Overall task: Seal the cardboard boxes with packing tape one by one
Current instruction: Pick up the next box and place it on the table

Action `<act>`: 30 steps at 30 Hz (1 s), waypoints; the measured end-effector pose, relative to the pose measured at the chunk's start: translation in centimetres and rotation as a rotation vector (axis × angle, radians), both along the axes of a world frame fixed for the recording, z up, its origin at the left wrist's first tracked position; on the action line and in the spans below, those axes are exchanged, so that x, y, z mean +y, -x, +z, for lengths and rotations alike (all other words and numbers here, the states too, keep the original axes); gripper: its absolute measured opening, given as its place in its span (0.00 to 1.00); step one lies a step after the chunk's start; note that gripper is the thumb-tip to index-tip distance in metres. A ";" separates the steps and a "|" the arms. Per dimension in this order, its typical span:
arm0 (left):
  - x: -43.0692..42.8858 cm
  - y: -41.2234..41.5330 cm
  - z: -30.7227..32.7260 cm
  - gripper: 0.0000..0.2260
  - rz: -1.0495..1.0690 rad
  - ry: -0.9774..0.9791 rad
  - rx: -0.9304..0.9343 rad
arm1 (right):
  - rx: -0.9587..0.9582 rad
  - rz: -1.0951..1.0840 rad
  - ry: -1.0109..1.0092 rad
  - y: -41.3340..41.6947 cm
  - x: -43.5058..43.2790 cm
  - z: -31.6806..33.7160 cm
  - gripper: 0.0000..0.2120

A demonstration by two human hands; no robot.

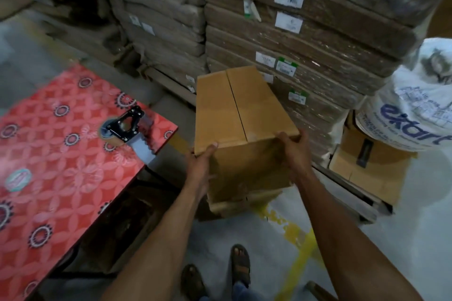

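Observation:
A tall brown cardboard box [242, 115] stands in the middle, its two top flaps closed with a dark seam between them. It rests on another box [242, 203] on the floor. My left hand [200, 164] grips the near left top corner, thumb on the flap. My right hand [296, 149] grips the near right top corner. A tape dispenser [124, 127] with a roll of brown tape lies on the red patterned table [61, 178] to the left, near its right edge.
Stacks of wrapped flat cardboard [305, 39] with white labels rise behind the box. A white printed sack [415, 105] sits on another box [371, 168] at the right. My sandalled feet [220, 273] stand on grey floor with yellow line paint.

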State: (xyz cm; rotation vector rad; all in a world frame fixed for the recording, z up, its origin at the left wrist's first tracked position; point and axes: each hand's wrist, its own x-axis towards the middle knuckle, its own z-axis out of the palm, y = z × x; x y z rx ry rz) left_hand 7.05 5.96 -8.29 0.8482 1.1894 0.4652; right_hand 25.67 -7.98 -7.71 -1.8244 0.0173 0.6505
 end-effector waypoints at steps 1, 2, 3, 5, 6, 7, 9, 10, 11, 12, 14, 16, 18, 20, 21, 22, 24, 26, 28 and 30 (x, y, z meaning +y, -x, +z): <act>0.5 0.0 1.4 0.23 0.018 -0.014 -0.018 | -0.019 0.015 -0.027 -0.3 0.8 1.8 0.28; 0.8 0.2 2.7 0.22 0.035 -0.033 -0.040 | -0.042 0.023 -0.065 -0.4 1.4 3.6 0.26; 1.0 0.6 4.0 0.22 0.060 -0.052 -0.069 | -0.076 0.023 -0.112 -0.2 2.0 5.3 0.25; 1.5 1.6 6.7 0.24 0.124 -0.139 -0.120 | -0.167 0.035 -0.218 0.8 2.9 8.8 0.23; 1.9 2.2 8.2 0.24 0.156 -0.198 -0.141 | -0.211 0.046 -0.275 1.6 3.5 10.3 0.21; 2.3 2.9 9.8 0.23 0.194 -0.264 -0.168 | -0.251 0.054 -0.325 2.6 4.2 11.9 0.21; 3.8 5.2 12.6 0.20 0.266 -0.378 -0.226 | -0.285 0.078 -0.429 5.0 6.0 14.4 0.26; 4.8 6.6 14.0 0.20 0.304 -0.427 -0.254 | -0.294 0.092 -0.486 6.4 7.2 15.5 0.28; 5.7 8.3 15.3 0.20 0.337 -0.477 -0.284 | -0.308 0.107 -0.536 8.0 8.4 16.4 0.28; 6.7 10.3 16.4 0.22 0.358 -0.529 -0.293 | -0.321 0.119 -0.579 9.8 9.7 17.2 0.28; 8.5 14.9 18.2 0.23 0.410 -0.627 -0.283 | -0.301 0.155 -0.653 13.8 12.2 18.1 0.28; 9.8 20.1 19.4 0.23 0.469 -0.700 -0.251 | -0.255 0.214 -0.698 18.0 14.8 18.4 0.28; 10.3 25.6 20.0 0.24 0.529 -0.741 -0.206 | -0.210 0.271 -0.720 22.6 17.3 18.2 0.27; 10.4 30.9 20.0 0.24 0.600 -0.736 -0.167 | -0.173 0.336 -0.736 27.6 19.6 17.8 0.26; 10.4 33.5 19.8 0.24 0.650 -0.719 -0.157 | -0.166 0.370 -0.728 30.1 20.6 17.5 0.26; 10.4 35.9 19.4 0.24 0.700 -0.699 -0.139 | -0.163 0.407 -0.711 32.5 21.4 17.1 0.26; 10.3 40.1 18.2 0.24 0.774 -0.658 -0.080 | -0.150 0.474 -0.678 36.8 22.9 16.2 0.24; 10.2 43.7 16.3 0.23 0.812 -0.613 -0.030 | -0.119 0.522 -0.637 40.2 24.2 14.7 0.22; 10.0 46.3 14.1 0.21 0.841 -0.569 0.013 | -0.084 0.552 -0.600 42.8 25.1 13.1 0.20; 9.8 48.0 12.0 0.21 0.855 -0.528 0.048 | -0.047 0.582 -0.544 44.5 25.4 10.9 0.20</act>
